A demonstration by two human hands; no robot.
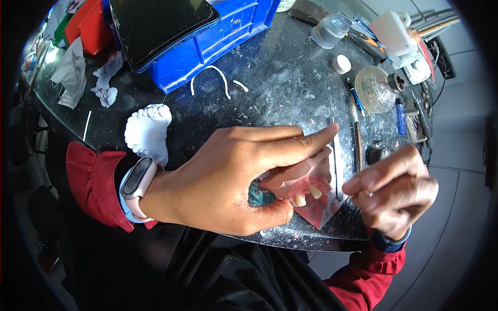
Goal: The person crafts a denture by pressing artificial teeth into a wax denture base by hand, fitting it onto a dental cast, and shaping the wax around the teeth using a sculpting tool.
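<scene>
My left hand (223,176) is closed around a dental model with pink wax (295,181), gripping it between the thumb below and the fingers above. Two cream-coloured teeth (307,196) stick out of the wax toward me. A flat sheet of pink wax (321,211) lies on the table beneath it. To the right, my right hand (397,189) is raised with its fingertips pinched together, slightly blurred by motion. Something small and pale shows at those fingertips, too small to name. A slim metal tool (338,176) lies between the two hands.
A white plaster dental cast (148,129) sits beyond my left wrist. Behind it, a dark tablet (161,26) rests on a blue crate (207,46). At right stand a glass spirit lamp (373,90), a clear jar (329,31) and a brown-handled tool (358,142). White strips (223,78) lie mid-table.
</scene>
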